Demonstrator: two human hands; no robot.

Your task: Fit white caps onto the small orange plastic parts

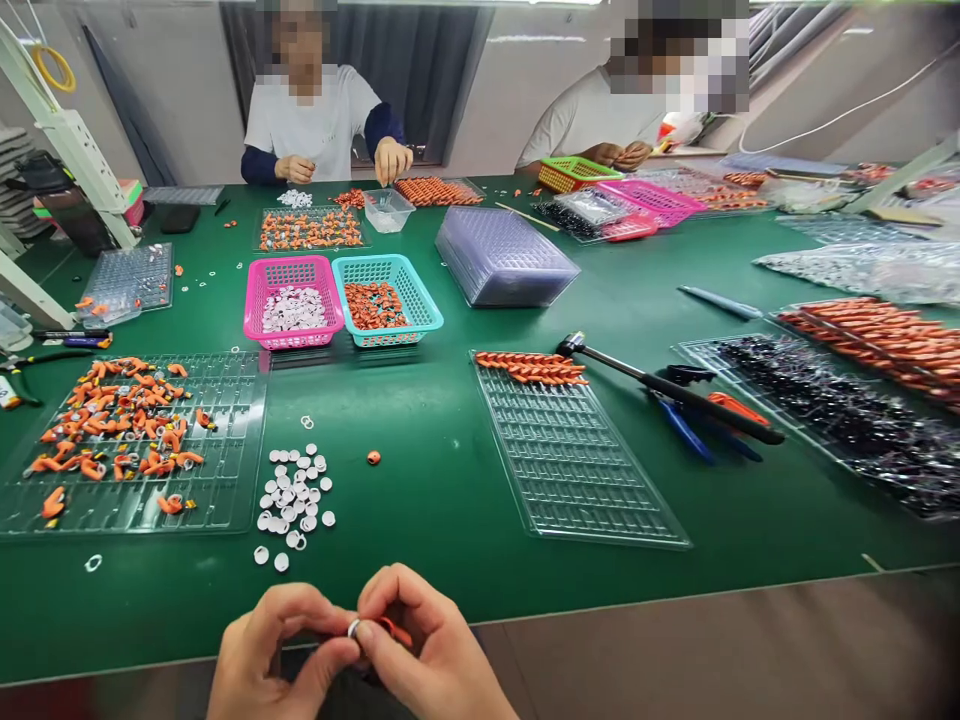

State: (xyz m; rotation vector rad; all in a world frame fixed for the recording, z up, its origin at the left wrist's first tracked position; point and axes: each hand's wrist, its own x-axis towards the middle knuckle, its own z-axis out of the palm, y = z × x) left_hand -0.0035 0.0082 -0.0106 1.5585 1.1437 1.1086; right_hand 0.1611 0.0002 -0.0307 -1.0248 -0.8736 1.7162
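Observation:
At the table's front edge, my right hand (pixel 431 650) pinches a small curved orange part (pixel 395 631), mostly covered by the fingers. My left hand (pixel 277 645) is closed at the tips on a small white disc-like piece (pixel 353 628), pressed against the orange part's end. Just beyond lies a loose pile of round white discs (pixel 296 500), with one small orange piece (pixel 373 457) to its right. A clear tray (pixel 236 500) at left carries many orange parts with metallic ends. To the right, another clear tray (pixel 592 470) has rows of orange parts at its far end.
Pink (pixel 251 330) and turquoise (pixel 431 318) baskets hold white discs and orange pieces. Behind them are stacked clear trays (pixel 502 260). A hammer (pixel 652 380) and blue-handled pliers (pixel 690 430) lie right, near a tray of black parts (pixel 825 410). Two people sit across the green table.

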